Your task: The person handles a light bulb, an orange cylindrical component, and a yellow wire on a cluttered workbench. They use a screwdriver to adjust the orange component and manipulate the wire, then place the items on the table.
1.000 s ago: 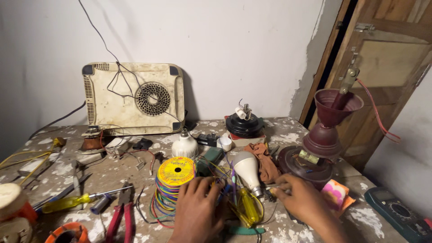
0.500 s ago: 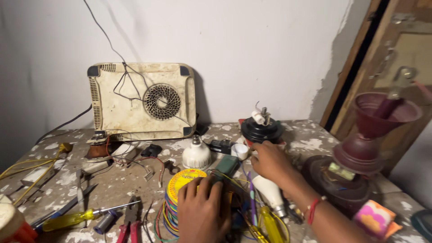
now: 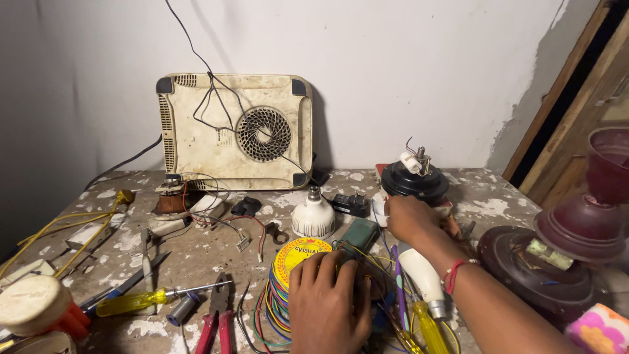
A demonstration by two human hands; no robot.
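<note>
The left hand (image 3: 329,296) is lying flat, fingers spread, on the wire spool (image 3: 296,283) near the front of the surface (image 3: 203,252). The right hand (image 3: 411,219) is reaching far-right, curled beside the black motor (image 3: 415,180) — whether it is pinching anything, I cannot tell.

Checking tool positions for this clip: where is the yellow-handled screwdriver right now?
In the head view the yellow-handled screwdriver lies flat on the table's front left, between the cream tape roll and the red-handled pliers, left of the left hand.
</note>
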